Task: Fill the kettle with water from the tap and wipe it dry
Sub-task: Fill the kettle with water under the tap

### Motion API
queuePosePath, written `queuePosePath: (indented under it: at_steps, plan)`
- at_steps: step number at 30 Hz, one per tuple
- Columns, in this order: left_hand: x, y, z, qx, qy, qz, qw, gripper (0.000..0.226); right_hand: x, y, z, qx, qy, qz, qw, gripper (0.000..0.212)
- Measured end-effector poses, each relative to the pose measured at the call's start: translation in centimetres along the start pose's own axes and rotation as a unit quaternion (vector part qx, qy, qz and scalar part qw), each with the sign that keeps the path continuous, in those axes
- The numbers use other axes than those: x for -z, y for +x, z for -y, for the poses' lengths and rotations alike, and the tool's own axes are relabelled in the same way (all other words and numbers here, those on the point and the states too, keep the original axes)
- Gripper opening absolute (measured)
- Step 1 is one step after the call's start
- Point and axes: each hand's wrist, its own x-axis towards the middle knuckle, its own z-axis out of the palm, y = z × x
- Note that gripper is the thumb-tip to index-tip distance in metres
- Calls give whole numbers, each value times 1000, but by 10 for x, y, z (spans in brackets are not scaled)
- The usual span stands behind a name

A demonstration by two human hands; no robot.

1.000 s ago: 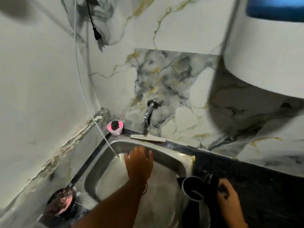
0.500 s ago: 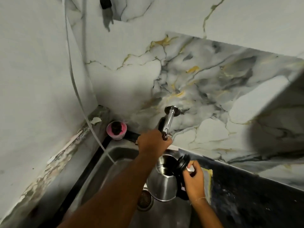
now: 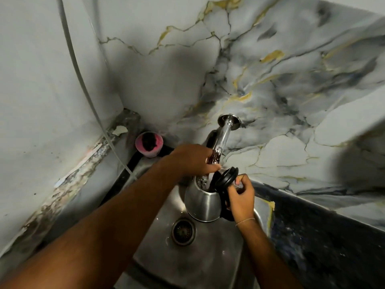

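A steel kettle with its black lid flipped open is held over the sink, mouth under the chrome tap. My right hand grips the kettle's black handle. My left hand is closed around the tap's end, hiding its handle. Water runs from the tap into the kettle's opening.
A pink cup with something dark inside stands in the corner behind the sink. A white cord hangs down the left wall into the sink. The drain lies below the kettle. A dark countertop runs to the right.
My left hand went from over the sink up to the tap and gripped it. My right hand lifted the kettle from the counter's edge to under the tap, and water now flows.
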Motion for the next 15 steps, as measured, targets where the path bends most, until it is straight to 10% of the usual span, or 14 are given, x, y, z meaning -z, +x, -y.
queuePosePath:
  at_steps: [15]
  plan:
    - [5,-10,-2,12,-79,44,996,47,-1,2,-5,22,6,33,999,36]
